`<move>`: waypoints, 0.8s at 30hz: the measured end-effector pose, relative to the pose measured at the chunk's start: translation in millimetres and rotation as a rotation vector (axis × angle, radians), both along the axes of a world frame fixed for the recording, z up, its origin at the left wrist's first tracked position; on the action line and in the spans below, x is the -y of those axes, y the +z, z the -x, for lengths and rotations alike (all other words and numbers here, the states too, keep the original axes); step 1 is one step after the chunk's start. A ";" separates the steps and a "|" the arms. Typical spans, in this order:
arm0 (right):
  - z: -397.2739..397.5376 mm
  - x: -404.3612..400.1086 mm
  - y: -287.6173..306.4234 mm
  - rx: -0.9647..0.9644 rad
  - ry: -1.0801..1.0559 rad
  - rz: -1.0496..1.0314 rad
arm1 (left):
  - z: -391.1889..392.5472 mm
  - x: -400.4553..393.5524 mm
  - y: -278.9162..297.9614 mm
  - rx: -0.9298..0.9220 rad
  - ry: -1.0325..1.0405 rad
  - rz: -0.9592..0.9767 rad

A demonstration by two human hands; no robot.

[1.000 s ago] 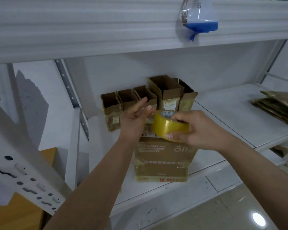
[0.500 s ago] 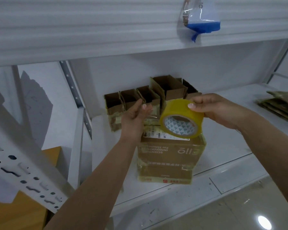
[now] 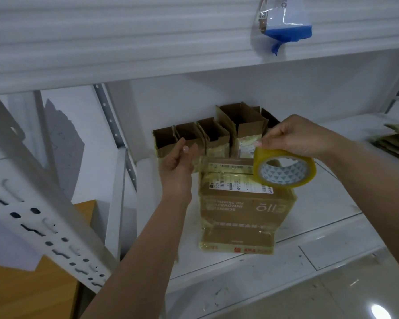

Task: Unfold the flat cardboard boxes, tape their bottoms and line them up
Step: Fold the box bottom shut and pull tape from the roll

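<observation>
White shelf (image 3: 332, 203) lying bare rightward; right hand (image 3: 295, 137) pinching tape roll (image 3: 286, 169) over box (image 3: 242, 203), left hand (image 3: 177, 164) hovering open-fingered beside its edge

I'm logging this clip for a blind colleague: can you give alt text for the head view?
A right hand holds a roll of clear tape over an upside-down cardboard box on a white shelf, while the open left hand hovers beside it. Behind stands a row of open boxes.

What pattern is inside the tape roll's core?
Small blue-grey triangles on white on the tape roll, head view.
</observation>
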State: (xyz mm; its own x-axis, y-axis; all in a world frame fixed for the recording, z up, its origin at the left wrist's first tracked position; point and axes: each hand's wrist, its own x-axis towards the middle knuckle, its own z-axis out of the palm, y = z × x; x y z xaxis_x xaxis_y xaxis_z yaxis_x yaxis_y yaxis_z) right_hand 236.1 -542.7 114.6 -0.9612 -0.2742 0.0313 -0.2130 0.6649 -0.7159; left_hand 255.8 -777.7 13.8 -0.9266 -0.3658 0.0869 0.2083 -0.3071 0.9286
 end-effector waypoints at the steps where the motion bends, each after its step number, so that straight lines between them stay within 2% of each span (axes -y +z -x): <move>1: 0.7 2.7 -1.2 -0.001 -0.007 -0.001 | -2.2 1.7 -4.2 0.020 0.023 0.019; 4: 5.5 10.3 -2.9 0.000 -0.022 -0.050 | -8.1 5.3 -16.6 0.079 0.090 0.112; 11: 12.5 26.5 0.4 0.008 -0.023 -0.160 | -12.1 5.4 -27.2 0.139 0.141 0.156; 17: 15.4 29.2 -6.0 -0.019 -0.035 -0.083 | -10.7 -6.0 -37.6 0.284 0.026 0.303; 24: 13.4 25.2 -8.1 -0.013 -0.041 -0.044 | -7.4 -7.1 -39.8 0.382 -0.017 0.351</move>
State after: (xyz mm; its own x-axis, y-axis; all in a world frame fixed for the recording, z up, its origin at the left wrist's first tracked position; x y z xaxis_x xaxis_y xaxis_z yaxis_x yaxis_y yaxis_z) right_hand 222.7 -567.9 106.6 -0.9711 -0.2365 0.0324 -0.1941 0.7037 -0.6834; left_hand 263.3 -770.7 -26.0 -0.9218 -0.3601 -0.1439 -0.1680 0.0362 0.9851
